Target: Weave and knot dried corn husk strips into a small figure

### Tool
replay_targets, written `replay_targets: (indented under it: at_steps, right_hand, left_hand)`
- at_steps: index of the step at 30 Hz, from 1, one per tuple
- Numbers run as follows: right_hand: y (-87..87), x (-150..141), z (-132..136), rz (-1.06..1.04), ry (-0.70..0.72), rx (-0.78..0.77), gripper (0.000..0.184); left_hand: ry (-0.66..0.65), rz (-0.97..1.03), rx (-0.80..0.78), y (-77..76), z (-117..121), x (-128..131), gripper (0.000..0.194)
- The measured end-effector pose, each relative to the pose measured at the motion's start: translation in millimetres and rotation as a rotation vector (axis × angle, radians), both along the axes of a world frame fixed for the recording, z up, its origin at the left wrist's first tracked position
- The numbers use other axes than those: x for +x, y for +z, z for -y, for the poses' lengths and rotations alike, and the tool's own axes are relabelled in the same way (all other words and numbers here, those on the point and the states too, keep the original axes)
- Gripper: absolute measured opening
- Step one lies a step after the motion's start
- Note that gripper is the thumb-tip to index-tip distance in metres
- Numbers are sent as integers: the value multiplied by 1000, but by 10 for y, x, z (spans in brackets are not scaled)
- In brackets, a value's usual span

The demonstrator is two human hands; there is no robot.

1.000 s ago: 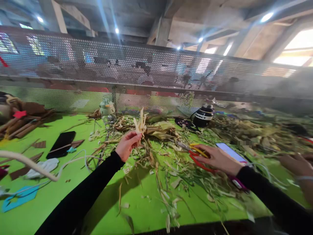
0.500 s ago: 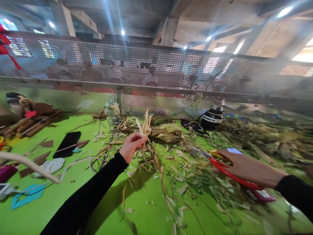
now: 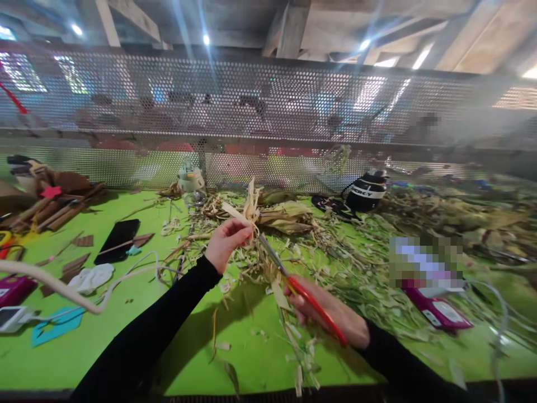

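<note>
Left hand pinches pale husk; right hand grips scissors; black bottle, white band partly legible: "…ERGY".

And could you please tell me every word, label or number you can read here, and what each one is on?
"ERGY", on the white band of the black bottle; any letters before it are unclear.
Right magenta box: pale label, too blurred to read.
Left magenta box: marking too blurred to read.
Bright screen: pixelated, unreadable.
</note>
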State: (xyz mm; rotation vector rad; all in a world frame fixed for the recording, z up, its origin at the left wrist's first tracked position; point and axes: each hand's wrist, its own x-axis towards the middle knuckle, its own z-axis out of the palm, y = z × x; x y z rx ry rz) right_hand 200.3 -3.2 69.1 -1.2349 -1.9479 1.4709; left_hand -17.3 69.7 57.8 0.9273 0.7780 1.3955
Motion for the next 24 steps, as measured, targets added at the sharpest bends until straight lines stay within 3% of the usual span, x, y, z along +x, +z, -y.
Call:
replay_targets:
  at_steps: [10, 16, 24]
  right_hand:
    - [-206, -66, -78, -12, 8, 28, 51]
    - [-220, -112, -93, 60, 14, 65, 54]
    - [-249, -195, -82, 111, -28, 93, 56]
  left_hand:
    - [168, -104, 136, -6, 13, 27, 25]
    - [164, -195, 144, -73, 9, 53, 19]
    - [161, -148, 96, -137, 0, 94, 21]
